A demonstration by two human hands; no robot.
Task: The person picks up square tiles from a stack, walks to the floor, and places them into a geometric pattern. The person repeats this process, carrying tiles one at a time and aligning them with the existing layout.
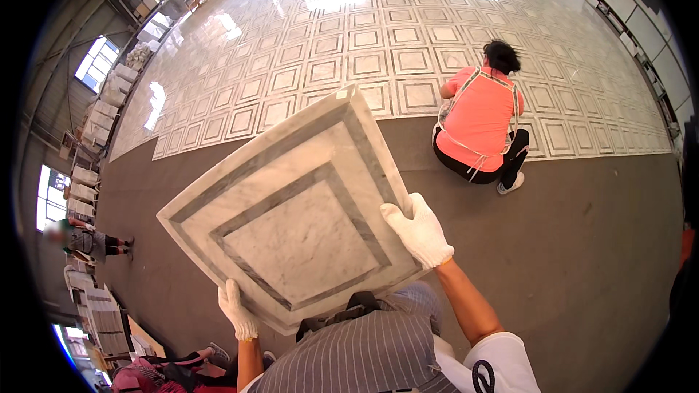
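A large square marble tile (298,240), white with grey inlaid bands in nested squares, is held up in front of my body, tilted. My left hand (237,311), in a white knit glove, grips its lower left edge with the thumb on the face. On the right edge my gloved right hand (421,231) takes hold, its thumb also over the face. The fingers behind the tile are hidden on both sides. A small pale sticker (341,94) sits at the tile's far corner.
Ahead, laid tiles (364,64) of the same pattern cover the floor up to a stepped edge. A person in a coral top (482,113) squats at that edge. Brown floor (553,247) lies nearer. Two more people and stacked slabs (102,313) are along the left.
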